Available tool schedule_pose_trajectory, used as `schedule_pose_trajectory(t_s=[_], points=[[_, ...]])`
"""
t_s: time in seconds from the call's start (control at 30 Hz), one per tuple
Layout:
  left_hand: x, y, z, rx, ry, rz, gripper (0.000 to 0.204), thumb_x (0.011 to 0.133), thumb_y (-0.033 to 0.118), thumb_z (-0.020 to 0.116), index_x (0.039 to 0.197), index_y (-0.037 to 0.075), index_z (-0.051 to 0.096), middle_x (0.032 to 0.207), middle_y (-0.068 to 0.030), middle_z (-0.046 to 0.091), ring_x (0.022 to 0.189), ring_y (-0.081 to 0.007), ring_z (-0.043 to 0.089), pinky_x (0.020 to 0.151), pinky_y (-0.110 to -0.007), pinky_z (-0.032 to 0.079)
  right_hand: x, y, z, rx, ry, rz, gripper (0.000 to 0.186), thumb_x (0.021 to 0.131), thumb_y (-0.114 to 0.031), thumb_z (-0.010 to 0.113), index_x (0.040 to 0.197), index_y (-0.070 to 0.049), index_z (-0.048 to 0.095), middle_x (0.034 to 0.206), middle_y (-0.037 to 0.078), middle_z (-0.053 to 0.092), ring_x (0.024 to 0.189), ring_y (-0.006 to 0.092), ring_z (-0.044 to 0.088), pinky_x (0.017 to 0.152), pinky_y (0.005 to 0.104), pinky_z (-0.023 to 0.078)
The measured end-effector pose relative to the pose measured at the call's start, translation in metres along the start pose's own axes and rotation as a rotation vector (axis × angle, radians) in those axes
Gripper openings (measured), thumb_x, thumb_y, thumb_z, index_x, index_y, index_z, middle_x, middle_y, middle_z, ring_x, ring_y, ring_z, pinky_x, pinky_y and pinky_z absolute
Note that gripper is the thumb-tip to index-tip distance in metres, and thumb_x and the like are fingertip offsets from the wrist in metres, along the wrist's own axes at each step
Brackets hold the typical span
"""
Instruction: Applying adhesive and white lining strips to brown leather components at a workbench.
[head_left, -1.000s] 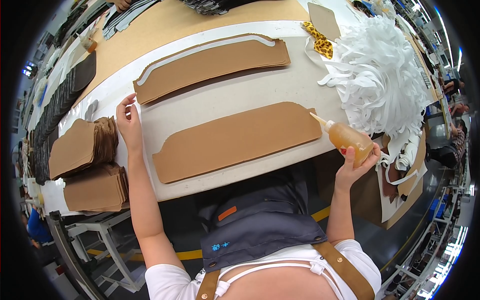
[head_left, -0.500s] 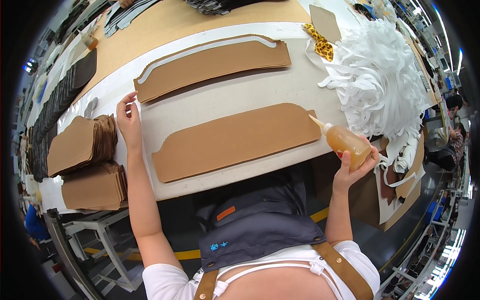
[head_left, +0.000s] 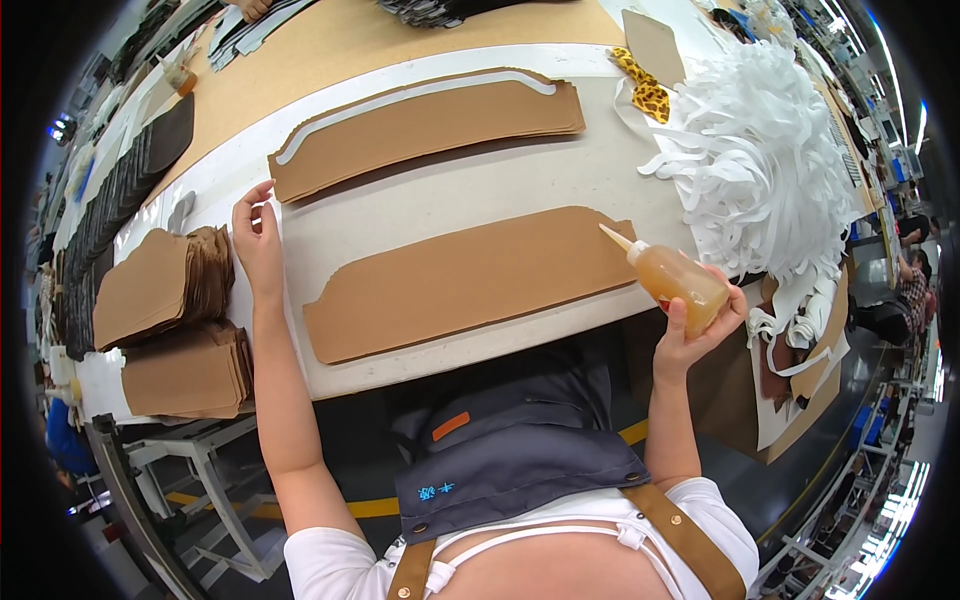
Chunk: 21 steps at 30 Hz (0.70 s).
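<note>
My right hand (head_left: 700, 330) is wrapped round a clear squeeze bottle (head_left: 684, 284) of amber liquid, likely glue. Its pale pointed nozzle tilts up and left, over the right end of a brown flat panel (head_left: 470, 285) lying near the table's front edge. Farther back lies a stack of similar brown panels (head_left: 430, 135), with a white strip (head_left: 400, 98) along the curved far edge of the top one. At that stack's left corner is my left hand (head_left: 257, 225), empty, fingers loosely bent and apart; whether the fingertips touch the corner I cannot tell.
Two brown stacks (head_left: 150, 285) stand left of my left forearm. A large heap of white strips (head_left: 765, 160) covers the table's right side, beside a leopard-print piece (head_left: 645, 88). Dark layered pieces (head_left: 130, 190) line the far left. Another person's hand (head_left: 252, 8) shows at the top.
My right hand has moved the bottle slightly left, bringing its nozzle from the panel's right edge to over the panel's surface. My left hand has barely moved.
</note>
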<state>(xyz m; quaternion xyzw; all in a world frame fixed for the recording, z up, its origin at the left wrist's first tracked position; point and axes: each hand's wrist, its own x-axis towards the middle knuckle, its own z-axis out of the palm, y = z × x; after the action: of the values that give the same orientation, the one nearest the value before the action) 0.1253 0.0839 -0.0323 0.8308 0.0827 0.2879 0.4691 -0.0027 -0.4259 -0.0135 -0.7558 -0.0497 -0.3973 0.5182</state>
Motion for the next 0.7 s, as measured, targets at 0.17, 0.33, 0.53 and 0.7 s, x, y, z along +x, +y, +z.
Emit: schedule_pose_trajectory(t_s=[0.17, 0.33, 0.53, 0.7], points=[[0.000, 0.000, 0.000, -0.005, 0.000, -0.006, 0.028, 0.102, 0.002, 0.055, 0.123, 0.007, 0.073, 0.120, -0.0013, 0.067, 0.094, -0.0090, 0.056, 0.078, -0.026, 0.047, 0.001, 0.004, 0.008, 0.036, -0.010, 0.020, 0.063, 0.100, -0.027, 0.075, 0.139, -0.004, 0.031, 0.138, 0.022, 0.051, 0.130, 0.0395, 0.062, 0.109, 0.0430, 0.051], [0.000, 0.003, -0.001, 0.005, 0.001, -0.001, 0.028, 0.102, 0.002, 0.055, 0.123, 0.007, 0.073, 0.120, -0.0014, 0.067, 0.095, -0.0090, 0.057, 0.079, -0.026, 0.047, 0.002, 0.006, 0.014, 0.007, -0.015, -0.012, 0.066, 0.099, -0.029, 0.076, 0.140, -0.004, 0.030, 0.138, 0.022, 0.052, 0.129, 0.0386, 0.062, 0.109, 0.0431, 0.051], [-0.001, 0.004, -0.001, 0.009, 0.002, 0.009, 0.029, 0.102, 0.001, 0.055, 0.123, 0.008, 0.073, 0.119, -0.0008, 0.067, 0.095, -0.0087, 0.057, 0.077, -0.025, 0.047, 0.002, 0.000, 0.027, 0.067, -0.024, 0.012, 0.067, 0.099, -0.032, 0.076, 0.140, -0.004, 0.030, 0.136, 0.023, 0.053, 0.127, 0.0367, 0.062, 0.111, 0.0452, 0.049], [-0.001, 0.004, -0.002, 0.018, 0.005, 0.015, 0.029, 0.101, 0.001, 0.056, 0.123, 0.009, 0.074, 0.119, -0.0005, 0.067, 0.094, -0.0079, 0.058, 0.076, -0.025, 0.047, -0.001, -0.003, 0.037, 0.109, -0.043, 0.026, 0.070, 0.098, -0.032, 0.078, 0.140, -0.006, 0.029, 0.134, 0.023, 0.052, 0.126, 0.0369, 0.062, 0.109, 0.0463, 0.050]])
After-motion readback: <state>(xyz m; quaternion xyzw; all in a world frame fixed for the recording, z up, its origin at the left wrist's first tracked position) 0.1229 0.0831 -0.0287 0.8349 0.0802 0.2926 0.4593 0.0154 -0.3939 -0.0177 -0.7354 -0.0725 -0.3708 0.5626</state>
